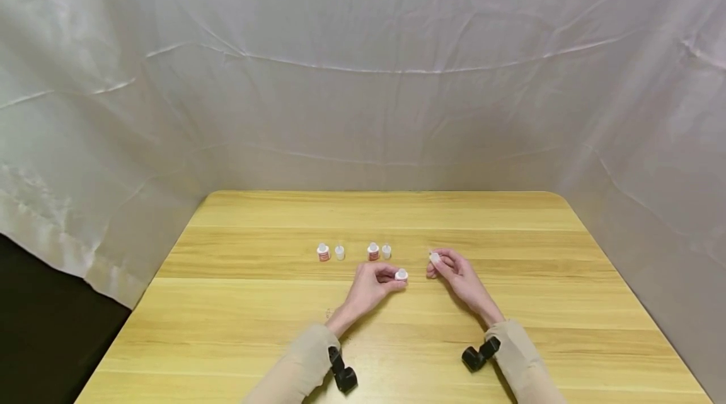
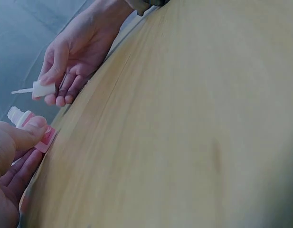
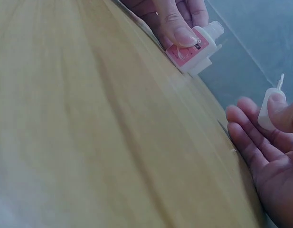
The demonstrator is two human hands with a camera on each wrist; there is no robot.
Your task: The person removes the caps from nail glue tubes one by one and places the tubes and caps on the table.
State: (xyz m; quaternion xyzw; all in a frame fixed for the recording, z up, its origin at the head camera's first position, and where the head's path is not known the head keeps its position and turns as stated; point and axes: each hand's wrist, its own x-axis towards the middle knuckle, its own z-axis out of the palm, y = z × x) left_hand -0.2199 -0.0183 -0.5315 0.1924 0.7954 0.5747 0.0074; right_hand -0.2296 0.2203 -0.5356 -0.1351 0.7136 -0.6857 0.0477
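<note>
My left hand [image 1: 368, 290] pinches a small white glue-type bottle [image 3: 193, 47] with a pink label between thumb and fingers. Its ridged neck [image 2: 14, 114] is uncapped, and it stands close over the table. To the right, a short gap away, my right hand [image 1: 460, 278] grips a white brush cap [image 2: 44, 89] between thumb and fingers. The cap's thin applicator stem [image 3: 281, 80] points away from the palm, bare of any bottle. Behind the left hand stand two more uncapped bottles, one farther left [image 1: 323, 253] and one nearer [image 1: 373, 252].
Beside each standing bottle is a white cap, the left cap [image 1: 339, 253] and the right cap [image 1: 387, 251], both with stems up. The wooden table [image 1: 255, 353] reaches back to a pale grey curtain [image 1: 363, 114]. Black wrist cameras sit on both sleeves.
</note>
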